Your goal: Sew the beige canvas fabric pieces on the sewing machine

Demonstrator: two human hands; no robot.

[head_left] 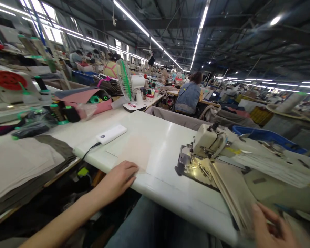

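Observation:
My left hand lies at the front edge of the white table, its fingertips resting on a pale pink fabric piece. The fingers look laid on the cloth rather than wrapped round it. At the lower right is my right hand, slightly blurred, with fingers bent and apart. It is beside the near end of a stack of beige-grey fabric pieces; I see nothing clearly held in it. That stack extends from the sewing machine toward me, its far end close to the metal needle plate.
A white power bank with a black cable lies left on the tabletop. Behind it stand a small fan and thread cones. Fabric stacks lie at left. A seated person is farther back.

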